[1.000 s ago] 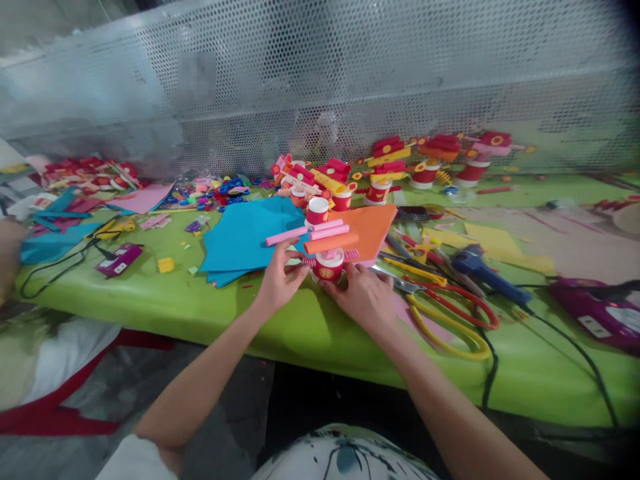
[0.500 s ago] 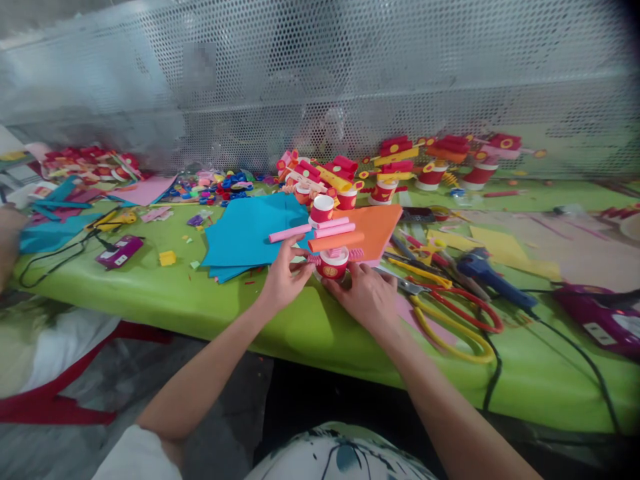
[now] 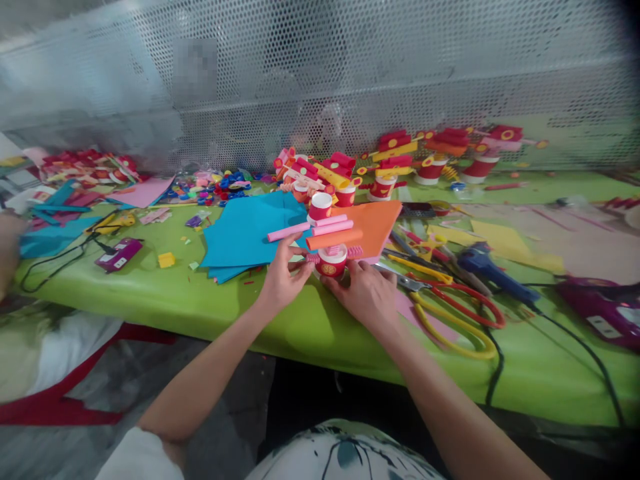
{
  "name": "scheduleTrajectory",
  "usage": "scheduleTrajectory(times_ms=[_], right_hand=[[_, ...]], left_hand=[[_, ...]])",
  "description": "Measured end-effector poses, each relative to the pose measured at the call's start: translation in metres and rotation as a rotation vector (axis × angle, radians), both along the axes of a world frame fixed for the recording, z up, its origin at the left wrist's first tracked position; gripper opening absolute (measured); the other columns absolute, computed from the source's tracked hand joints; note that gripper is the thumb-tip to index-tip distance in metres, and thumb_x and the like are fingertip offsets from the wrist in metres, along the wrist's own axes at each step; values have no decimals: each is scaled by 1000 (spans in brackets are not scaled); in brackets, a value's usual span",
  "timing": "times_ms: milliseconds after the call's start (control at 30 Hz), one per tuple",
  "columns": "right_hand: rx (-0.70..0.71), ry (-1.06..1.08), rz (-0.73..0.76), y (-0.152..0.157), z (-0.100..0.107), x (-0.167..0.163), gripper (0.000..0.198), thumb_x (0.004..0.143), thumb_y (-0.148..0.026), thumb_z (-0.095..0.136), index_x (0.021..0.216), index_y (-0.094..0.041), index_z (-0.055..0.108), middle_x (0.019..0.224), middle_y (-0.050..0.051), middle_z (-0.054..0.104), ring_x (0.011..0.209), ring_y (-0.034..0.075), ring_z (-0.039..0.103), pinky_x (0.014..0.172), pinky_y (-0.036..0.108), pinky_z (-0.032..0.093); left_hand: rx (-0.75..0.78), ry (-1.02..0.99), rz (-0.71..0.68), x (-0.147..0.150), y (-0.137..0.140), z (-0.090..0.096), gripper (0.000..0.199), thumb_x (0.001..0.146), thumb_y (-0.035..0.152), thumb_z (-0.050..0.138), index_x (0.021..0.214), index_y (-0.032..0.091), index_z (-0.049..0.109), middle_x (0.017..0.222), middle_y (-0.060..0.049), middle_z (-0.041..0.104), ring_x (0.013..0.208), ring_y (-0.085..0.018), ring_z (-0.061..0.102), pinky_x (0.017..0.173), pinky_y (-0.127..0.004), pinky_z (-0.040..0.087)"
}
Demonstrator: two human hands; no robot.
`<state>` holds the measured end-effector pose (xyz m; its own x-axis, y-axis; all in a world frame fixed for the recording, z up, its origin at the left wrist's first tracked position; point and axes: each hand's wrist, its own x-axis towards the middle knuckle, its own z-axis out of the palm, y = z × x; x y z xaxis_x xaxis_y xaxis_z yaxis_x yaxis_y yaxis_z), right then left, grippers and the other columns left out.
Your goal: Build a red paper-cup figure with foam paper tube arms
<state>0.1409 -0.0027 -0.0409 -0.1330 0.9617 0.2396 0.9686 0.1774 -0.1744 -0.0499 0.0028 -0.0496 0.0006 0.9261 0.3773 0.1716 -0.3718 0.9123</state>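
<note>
A small red-and-white paper cup (image 3: 331,267) with a gold emblem stands near the table's front edge. An orange paper roll (image 3: 334,239) and pink paper rolls (image 3: 332,227) sit above it, and pink coiled strips (image 3: 355,251) stick out at its sides. My left hand (image 3: 287,272) is closed with thumb and finger at the left coil (image 3: 313,257). Around the cup's lower right side, my right hand (image 3: 367,291) is closed, its thumb in front. Just behind the rolls is another red-and-white cup (image 3: 320,207).
Blue sheets (image 3: 250,227) and an orange sheet (image 3: 383,223) lie behind. To the right are scissors (image 3: 450,310), a blue glue gun (image 3: 493,270) and a purple power block (image 3: 600,313) with cables. Finished cup figures (image 3: 383,187) line the back. Another person's hand (image 3: 7,247) shows far left.
Both hands keep their hold around the cup with almost no movement. The view shifts slightly.
</note>
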Motion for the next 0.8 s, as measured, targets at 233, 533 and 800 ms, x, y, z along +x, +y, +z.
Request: scheduleTrajectory(times_ms=[233, 533, 800], right_hand=[[-4, -3, 1, 1, 0, 0, 46, 99, -62, 48, 102, -19, 64, 100, 13, 75, 94, 30, 70, 83, 40, 32], [-14, -15, 0, 0, 2, 0, 47, 100, -63, 48, 103, -19, 64, 101, 13, 75, 96, 31, 71, 83, 40, 32], [-10, -29, 2, -1, 3, -1, 47, 100, -62, 48, 101, -17, 64, 100, 13, 75, 96, 31, 71, 84, 40, 31]], left_hand=[[3, -15, 5, 0, -1, -1, 64, 92, 33, 73, 147, 25, 41, 113, -8, 66, 98, -19, 71, 89, -36, 63], [-2, -27, -1, 1, -2, -1, 60, 93, 28, 72, 145, 25, 42, 115, -8, 65, 95, -19, 72, 88, -36, 63], [-9, -4, -1, 1, -2, 0, 62, 94, 25, 71, 148, 25, 41, 117, -10, 67, 106, -22, 72, 91, -38, 63]])
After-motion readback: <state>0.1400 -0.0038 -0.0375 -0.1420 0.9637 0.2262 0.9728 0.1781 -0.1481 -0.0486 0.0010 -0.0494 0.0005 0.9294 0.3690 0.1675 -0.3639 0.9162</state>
